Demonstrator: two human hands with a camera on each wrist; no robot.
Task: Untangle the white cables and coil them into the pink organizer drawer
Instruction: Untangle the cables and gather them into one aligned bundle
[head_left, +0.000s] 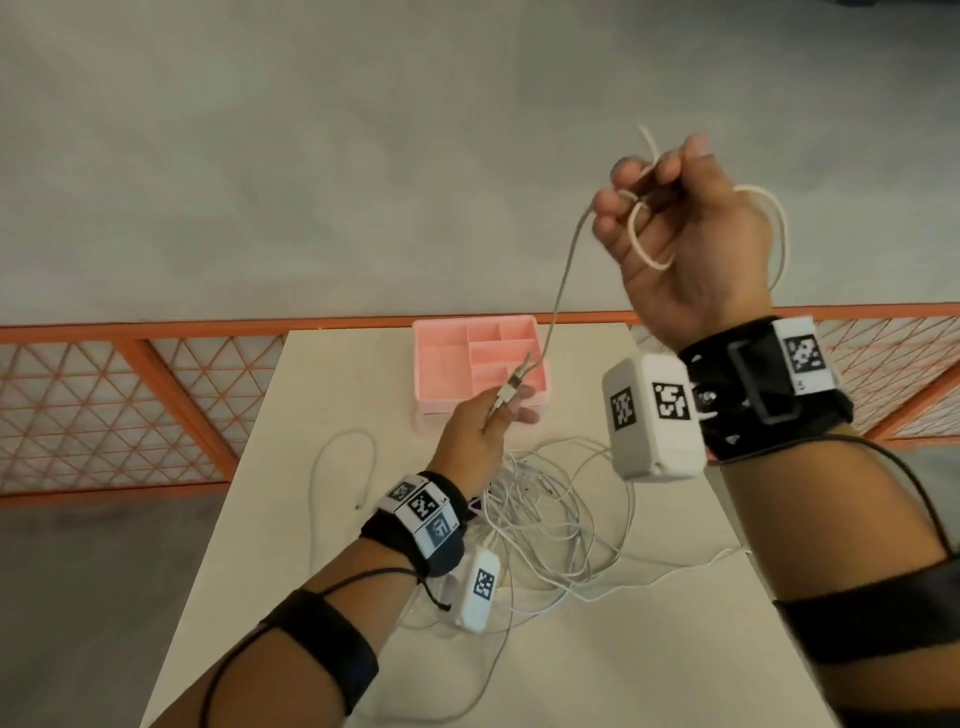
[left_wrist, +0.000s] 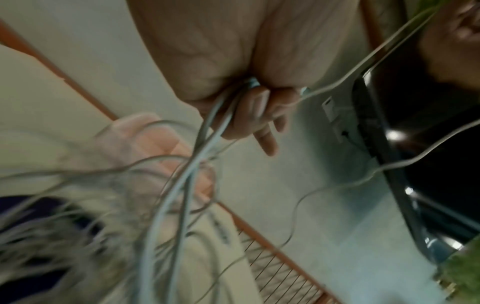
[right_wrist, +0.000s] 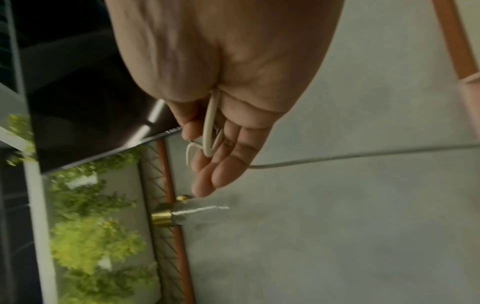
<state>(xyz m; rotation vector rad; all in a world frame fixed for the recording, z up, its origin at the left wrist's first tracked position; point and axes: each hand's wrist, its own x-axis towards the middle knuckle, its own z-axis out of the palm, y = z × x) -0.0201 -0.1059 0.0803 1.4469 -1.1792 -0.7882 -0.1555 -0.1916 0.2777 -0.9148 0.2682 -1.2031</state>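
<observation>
Above the surface, the right hand is raised, fingers curled round a few small loops of one white cable, its free tip poking up past the knuckles. That cable runs taut down to the left hand, which pinches it by the connector end just in front of the pink organizer drawer; the left wrist view shows more strands passing under the same curled fingers. This looks like the coiling step: one cable drawn free and being wound. Next, I judge, the left hand must feed its end up so the coil closes, then the bundle goes down into a compartment without springing open. One drawer, with about five compartments, all without cable. On the pale surface lies one tangled heap of cables; its count cannot be told
</observation>
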